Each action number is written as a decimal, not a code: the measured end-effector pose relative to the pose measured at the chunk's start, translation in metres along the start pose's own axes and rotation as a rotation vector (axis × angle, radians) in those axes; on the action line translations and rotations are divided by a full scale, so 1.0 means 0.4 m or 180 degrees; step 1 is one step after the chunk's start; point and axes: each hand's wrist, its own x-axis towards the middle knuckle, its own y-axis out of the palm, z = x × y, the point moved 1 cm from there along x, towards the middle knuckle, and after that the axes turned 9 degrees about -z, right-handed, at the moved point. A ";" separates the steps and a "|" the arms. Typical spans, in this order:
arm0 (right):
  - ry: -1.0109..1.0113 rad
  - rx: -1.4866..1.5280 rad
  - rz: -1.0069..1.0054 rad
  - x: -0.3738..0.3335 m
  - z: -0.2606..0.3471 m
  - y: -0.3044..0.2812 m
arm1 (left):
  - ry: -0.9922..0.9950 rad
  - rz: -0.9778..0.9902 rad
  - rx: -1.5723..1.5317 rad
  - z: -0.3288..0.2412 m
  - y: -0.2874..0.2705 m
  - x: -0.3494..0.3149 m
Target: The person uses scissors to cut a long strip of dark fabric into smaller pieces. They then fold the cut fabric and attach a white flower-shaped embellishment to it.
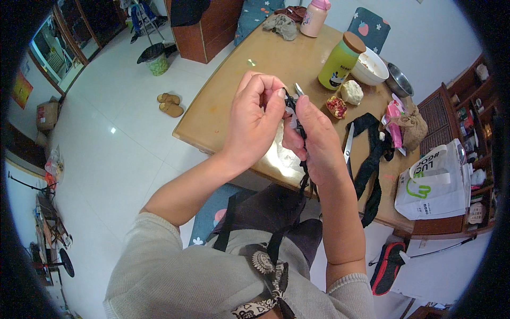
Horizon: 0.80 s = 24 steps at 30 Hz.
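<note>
My left hand (256,119) is raised over the near edge of the table, thumb and forefinger pinching the upper end of a thin black braided cord (300,131). My right hand (321,139) is closed round the same cord lower down, and its frayed ends dangle below the palm. A small pale piece shows between the two hands; its kind is unclear. Beside my right thumb a pointed metal tip (299,90) sticks up; whether it is held cannot be told. To the right, scissors (348,143) lie against a black fabric strip (370,159) that hangs over the table edge.
On the wooden table (223,106) stand a green bottle (340,63), a pink bottle (314,21), a white bowl (371,68) and a metal bowl (398,81). An opened pomegranate (337,107) lies near a pale round lump (351,92). A white bag (433,183) is at the right corner.
</note>
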 end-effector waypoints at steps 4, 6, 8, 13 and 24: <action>-0.0026 -0.0032 0.0038 0.001 -0.008 -0.009 | 0.0007 0.0116 0.0252 0.008 -0.003 0.001; -0.0068 -0.0098 0.0094 0.004 -0.012 -0.012 | 0.0087 0.0171 0.0417 0.017 -0.006 0.002; -0.0083 -0.0153 0.0124 0.004 -0.011 -0.014 | 0.0182 0.0136 0.0500 0.023 -0.008 0.003; -0.0025 0.0028 0.0041 0.000 -0.009 -0.026 | -0.0202 0.0658 0.0104 0.007 -0.006 0.014; 0.0354 0.0250 0.0412 0.001 -0.014 -0.046 | -0.0505 0.2128 0.0183 -0.002 -0.035 0.039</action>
